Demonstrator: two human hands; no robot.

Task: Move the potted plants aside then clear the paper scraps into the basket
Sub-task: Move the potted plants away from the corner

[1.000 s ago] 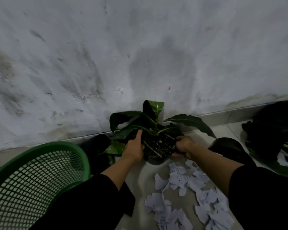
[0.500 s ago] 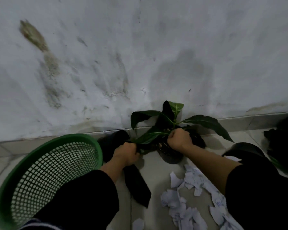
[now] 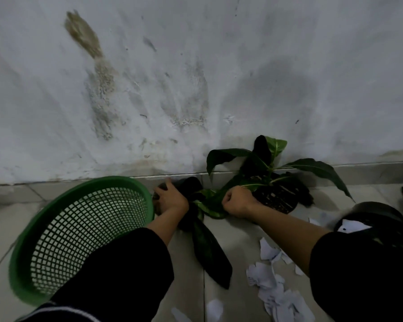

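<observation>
Two hands: both low at the wall foot, 12 o'clock of the floor.
Left hand (image 3: 170, 198): fingers laid over a dark pot (image 3: 191, 185); grip unclear, cannot tell.
Right hand (image 3: 236, 201): fist curled round leaves of the potted plant (image 3: 269, 180) at the skirting.
Basket (image 3: 79, 233): green mesh, 9 o'clock, just beside the left hand.
Paper scraps (image 3: 272, 284): white, on floor tiles, 5 o'clock.
Obstruction: long dark leaf (image 3: 209, 252) lying between basket and scraps.
Writing: none legible.

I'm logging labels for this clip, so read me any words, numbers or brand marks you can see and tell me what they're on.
No readable text in this view.
Paper scraps: any writing is too blurred and dim to read.
Green basket: no label shows.
Plant pot: no label shows.
Wall: stains only, no sign.
</observation>
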